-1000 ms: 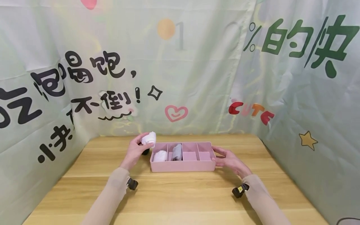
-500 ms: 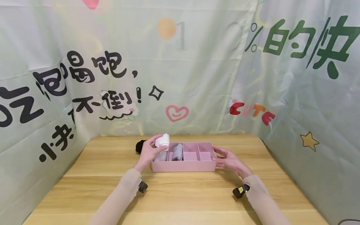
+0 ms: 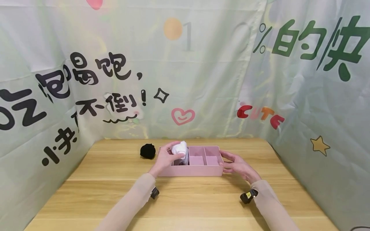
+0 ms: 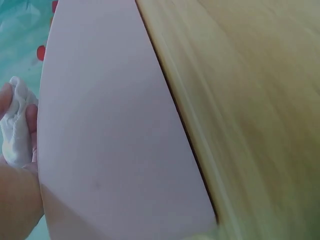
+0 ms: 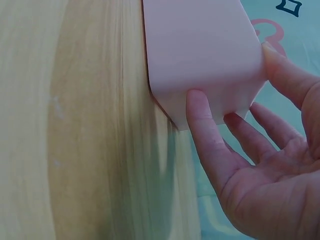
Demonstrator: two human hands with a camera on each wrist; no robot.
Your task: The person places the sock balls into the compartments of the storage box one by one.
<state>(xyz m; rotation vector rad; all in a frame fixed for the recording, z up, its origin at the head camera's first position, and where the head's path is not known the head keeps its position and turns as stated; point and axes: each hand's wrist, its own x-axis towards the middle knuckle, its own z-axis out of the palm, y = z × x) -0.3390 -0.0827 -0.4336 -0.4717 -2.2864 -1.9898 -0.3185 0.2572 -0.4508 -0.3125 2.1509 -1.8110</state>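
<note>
My left hand [image 3: 165, 158] pinches a rolled white sock [image 3: 180, 148] between thumb and fingers, above the second compartment of a long pink divided box [image 3: 196, 171]. A grey rolled sock [image 3: 186, 159] shows partly behind it in that compartment. The hand and wrist cover the leftmost compartment. In the left wrist view, the white sock [image 4: 19, 127] shows a knitted surface beyond the box's front wall [image 4: 110, 110]. At the box's right end, my right hand [image 3: 238, 165] touches the end wall with spread, fairly straight fingers [image 5: 207, 130].
A black balled-up bundle [image 3: 147, 151] lies on the wooden table [image 3: 202, 199] left of the box. The box's two right compartments show bare floors. Printed cloth walls [image 3: 202, 80] enclose the back and both sides of the table.
My left hand has carried the white sock rightward from the box's left end to over the second compartment, uncovering the black bundle. The right hand stays at the box's end.
</note>
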